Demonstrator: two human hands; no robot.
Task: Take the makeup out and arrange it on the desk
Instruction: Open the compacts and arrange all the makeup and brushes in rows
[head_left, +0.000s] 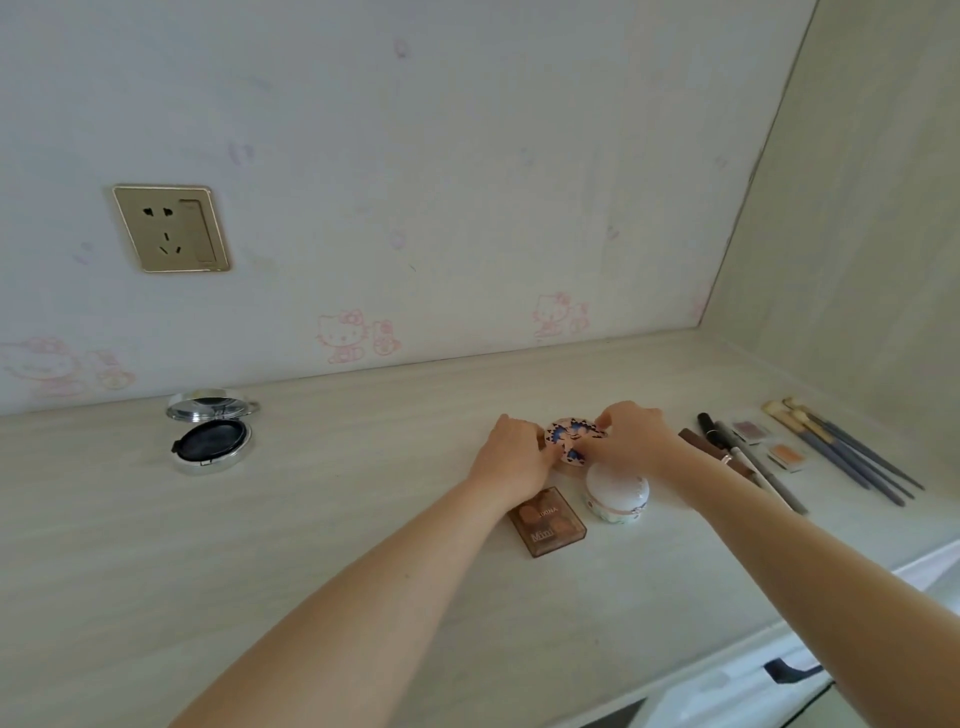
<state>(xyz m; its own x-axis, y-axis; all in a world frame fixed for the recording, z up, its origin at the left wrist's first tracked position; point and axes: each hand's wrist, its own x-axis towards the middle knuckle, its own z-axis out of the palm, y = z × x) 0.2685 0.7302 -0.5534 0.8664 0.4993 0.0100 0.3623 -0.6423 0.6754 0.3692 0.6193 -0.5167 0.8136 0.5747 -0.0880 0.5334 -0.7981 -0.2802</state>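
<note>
Together, the left hand (511, 452) and the right hand (631, 436) close their fingers on a round pink compact with blue butterflies (571, 441), which lies on the pale desk (363, 519) just right of its centre, the left at its 9 o'clock edge and the right over its 3 o'clock edge. Just at the compact's 6 o'clock sit a white domed jar (617, 491) and, at 7 o'clock, a brown palette (548, 521). Off at 3 o'clock lie pencils (748, 462), two small pans (769, 441) and a row of brushes (841, 449), while an open silver compact (210, 434) rests well apart at 9 o'clock.
</note>
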